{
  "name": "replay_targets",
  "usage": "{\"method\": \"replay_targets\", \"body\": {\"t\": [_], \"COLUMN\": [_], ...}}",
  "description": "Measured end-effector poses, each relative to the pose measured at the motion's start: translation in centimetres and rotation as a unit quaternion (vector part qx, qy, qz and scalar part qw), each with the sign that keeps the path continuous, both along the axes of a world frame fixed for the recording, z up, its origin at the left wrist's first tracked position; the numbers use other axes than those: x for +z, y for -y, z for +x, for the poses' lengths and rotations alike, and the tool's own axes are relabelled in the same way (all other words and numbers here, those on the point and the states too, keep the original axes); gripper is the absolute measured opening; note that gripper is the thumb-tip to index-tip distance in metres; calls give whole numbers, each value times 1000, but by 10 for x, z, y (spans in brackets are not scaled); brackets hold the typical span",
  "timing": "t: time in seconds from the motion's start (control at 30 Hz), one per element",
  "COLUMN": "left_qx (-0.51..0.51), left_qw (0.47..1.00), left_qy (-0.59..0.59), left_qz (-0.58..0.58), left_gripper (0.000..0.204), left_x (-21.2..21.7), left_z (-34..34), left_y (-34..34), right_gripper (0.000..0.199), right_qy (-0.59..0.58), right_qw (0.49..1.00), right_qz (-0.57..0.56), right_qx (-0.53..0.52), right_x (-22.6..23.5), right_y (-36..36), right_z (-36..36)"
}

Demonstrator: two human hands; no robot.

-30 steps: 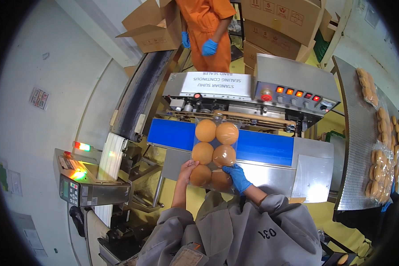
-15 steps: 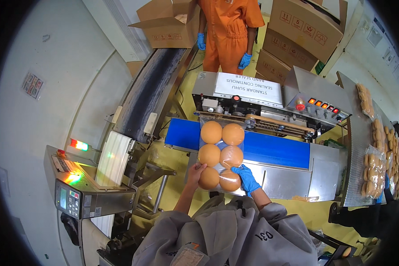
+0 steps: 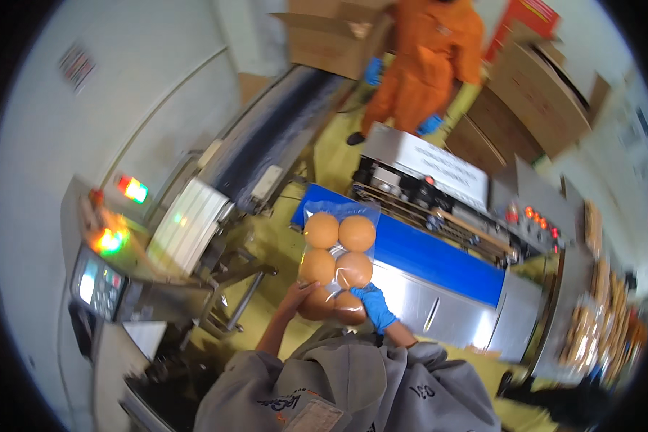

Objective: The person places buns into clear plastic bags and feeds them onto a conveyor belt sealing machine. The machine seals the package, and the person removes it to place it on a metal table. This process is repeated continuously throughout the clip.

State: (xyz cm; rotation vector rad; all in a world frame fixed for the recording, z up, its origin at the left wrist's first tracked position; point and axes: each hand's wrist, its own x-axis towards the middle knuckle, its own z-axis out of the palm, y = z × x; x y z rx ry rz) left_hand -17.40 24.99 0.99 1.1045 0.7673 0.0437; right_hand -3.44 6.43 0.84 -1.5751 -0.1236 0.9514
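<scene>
A clear bag of round brown buns (image 3: 337,268), laid out in two columns, is held in front of me. My bare left hand (image 3: 299,294) grips its lower left side. On the lower right side, my blue-gloved right hand (image 3: 374,305) is closed on the bag. The bag's upper end lies over the left part of the blue belt (image 3: 439,255) of a band sealer (image 3: 425,165). Some fingertips are hidden behind or against the buns.
A dark conveyor (image 3: 277,122) runs at the left toward an open carton (image 3: 324,43). Beside it stands a control box with a keypad (image 3: 101,284). Bagged buns (image 3: 587,331) lie on a metal table at the right. A person in orange (image 3: 428,68) stands beyond the sealer.
The view has turned, tilting the sealer and belt down to the right. The bag of buns, still in both hands, has shifted left relative to the belt. The person in orange has moved slightly.
</scene>
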Motion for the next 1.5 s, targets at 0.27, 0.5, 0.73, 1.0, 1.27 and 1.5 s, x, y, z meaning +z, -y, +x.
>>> {"method": "replay_targets", "body": {"t": [0.27, 0.5, 0.73, 1.0, 1.27, 1.5], "left_qx": [250, 607, 811, 555, -386, -636], "left_qw": [961, 759, 544, 821, 921, 757], "left_qy": [-18, 236, -73, 136, -19, 141], "left_qz": [-116, 4, 204, -1, -46, 54], "left_gripper": [39, 46, 54, 53, 40, 33], "left_x": [32, 5, 26, -86, 2, 68], "left_z": [-178, -379, -526, -333, 64, 276], "left_y": [17, -4, -152, -140, 157, 412], "right_gripper": [25, 25, 25, 26, 22, 20], "right_qy": [-164, -85, -82, -86, -7, 103], "right_qw": [952, 951, 950, 973, 950, 835], "right_qz": [57, 21, 44, 138, 158, 32], "right_qx": [253, 298, 298, 164, -269, -539], "right_x": [15, -1, -3, 17, 44, 69], "right_y": [-42, -58, -39, 12, 197, 495], "right_z": [-49, -55, -52, 6, 112, 168]}}
